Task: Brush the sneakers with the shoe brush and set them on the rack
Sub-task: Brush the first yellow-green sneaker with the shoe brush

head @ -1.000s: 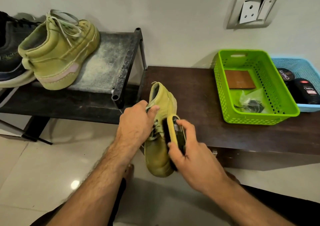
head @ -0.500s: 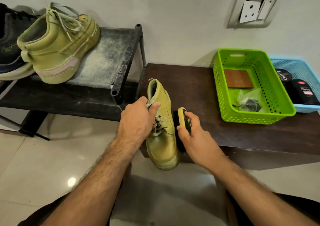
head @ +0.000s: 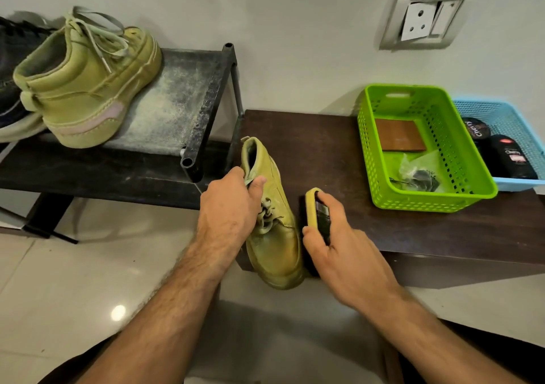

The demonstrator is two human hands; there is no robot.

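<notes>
My left hand [head: 228,207] grips an olive-green sneaker [head: 274,236] by its collar and laces, toe pointing toward me over the front edge of the dark bench [head: 324,148]. My right hand [head: 339,242] holds a yellow-backed shoe brush [head: 313,209] against the sneaker's right side, bristles facing the shoe. The matching green sneaker [head: 85,89] stands upright on the black metal shoe rack [head: 206,103] at the left, heel toward me.
A dark shoe [head: 11,89] sits on the rack at the far left. On the bench at the right stand a green basket [head: 460,195] with a brown card and a bag, and a blue basket [head: 513,181] with polish containers. White tiled floor lies below.
The brush has slid off the top of the sneaker to its right side. The sneaker has turned slightly and shifted away from me.
</notes>
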